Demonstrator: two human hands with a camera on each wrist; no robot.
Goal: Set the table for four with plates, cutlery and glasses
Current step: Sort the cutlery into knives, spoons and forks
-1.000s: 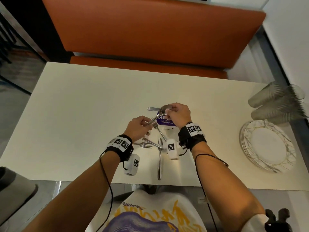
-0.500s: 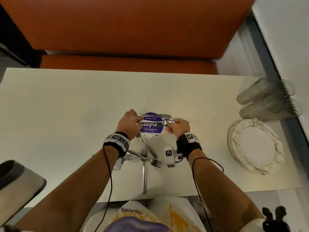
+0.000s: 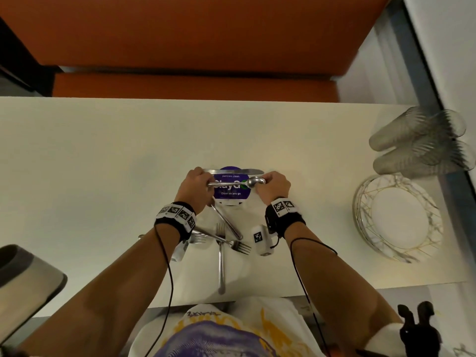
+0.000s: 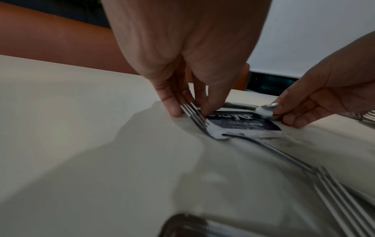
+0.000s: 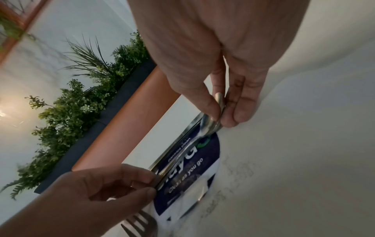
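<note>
A steel spoon (image 3: 233,183) lies level across a purple sticker (image 3: 231,193) at the table's middle. My left hand (image 3: 206,184) pinches its handle end (image 5: 161,178), and my right hand (image 3: 265,182) pinches its bowl (image 4: 264,110). A knife (image 3: 253,171) lies just beyond, parallel to it. One fork (image 4: 195,117) has its tines by my left fingertips. Other forks (image 3: 221,256) lie crossed nearer me. Stacked plates (image 3: 396,217) and several glasses (image 3: 417,143) stand at the right edge.
An orange bench (image 3: 195,83) runs along the table's far side. A grey chair back (image 3: 23,282) shows at lower left. The white table (image 3: 103,176) stretches bare to the left. A wall (image 3: 450,60) closes off the right side.
The spoon has swung from a slant to level and come down beside the knife. My left hand moved up and forward to its handle end. The head view shifted left.
</note>
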